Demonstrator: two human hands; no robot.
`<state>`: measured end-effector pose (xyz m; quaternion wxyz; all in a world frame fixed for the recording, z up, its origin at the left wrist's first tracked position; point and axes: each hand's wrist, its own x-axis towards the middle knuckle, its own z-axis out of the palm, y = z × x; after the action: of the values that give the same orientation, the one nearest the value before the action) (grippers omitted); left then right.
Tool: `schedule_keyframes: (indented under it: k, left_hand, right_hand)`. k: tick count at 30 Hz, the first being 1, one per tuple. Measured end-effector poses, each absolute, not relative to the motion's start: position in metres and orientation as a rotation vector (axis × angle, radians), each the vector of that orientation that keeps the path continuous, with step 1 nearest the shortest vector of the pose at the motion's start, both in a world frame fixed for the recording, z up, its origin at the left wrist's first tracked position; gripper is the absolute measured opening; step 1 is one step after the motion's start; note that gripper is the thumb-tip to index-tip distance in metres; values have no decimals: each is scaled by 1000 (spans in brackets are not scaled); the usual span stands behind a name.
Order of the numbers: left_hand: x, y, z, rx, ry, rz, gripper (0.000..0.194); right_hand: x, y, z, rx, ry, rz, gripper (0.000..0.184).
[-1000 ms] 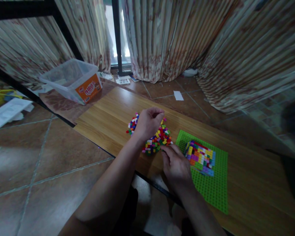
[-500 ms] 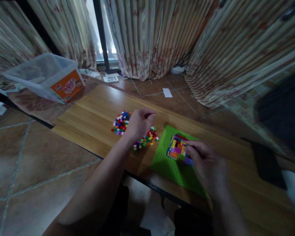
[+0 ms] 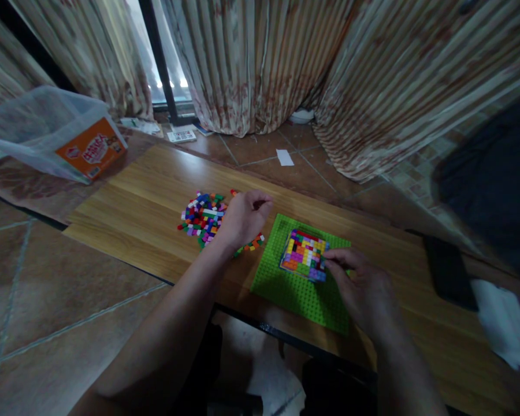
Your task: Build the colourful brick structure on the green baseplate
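Note:
A multicoloured block of toy bricks (image 3: 303, 254) stands on a green studded baseplate (image 3: 281, 289). My right hand (image 3: 361, 286) is at the block's right edge, thumb and forefinger pinched together; whatever is between them is too small to make out. Left of the baseplate, my left hand (image 3: 246, 216) hovers over the right side of a heap of small loose bricks (image 3: 203, 216). Its fingers are curled closed, and their contents are hidden. The left hand and forearm cover part of the heap.
The wooden table (image 3: 130, 202) carries a clear plastic bin (image 3: 30, 133) with an orange label at its far left. A dark flat object (image 3: 448, 271) and a white bag-like thing (image 3: 505, 323) lie to the right. Patterned curtains (image 3: 225, 69) hang behind the table.
The view has swung slightly right, shifting the table leftward in the picture. My right fingers have gone from over the brick block to its right edge. More of the heap shows beside my left hand.

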<state>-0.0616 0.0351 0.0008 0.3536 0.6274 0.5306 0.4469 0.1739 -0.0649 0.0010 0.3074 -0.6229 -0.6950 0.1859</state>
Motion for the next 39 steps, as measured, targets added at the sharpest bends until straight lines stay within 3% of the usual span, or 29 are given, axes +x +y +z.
schedule_keyframes:
  k: [8, 19, 32, 39]
  left_hand:
    - [-60, 37, -2, 1639, 1378, 1144, 19]
    - [-63, 37, -3, 1643, 1368, 1157, 19]
    - [-64, 37, -3, 1650, 1367, 1168, 18]
    - [-63, 37, -2, 1672, 1393, 1157, 18]
  right_hand:
    - [169, -65, -4, -1620, -1894, 426, 17]
    - [174, -64, -12, -1576, -1709, 602, 17]
    - [176, -65, -7, -1593, -1940, 360, 22]
    - [176, -67, -10, -1631, -1748, 489, 20]
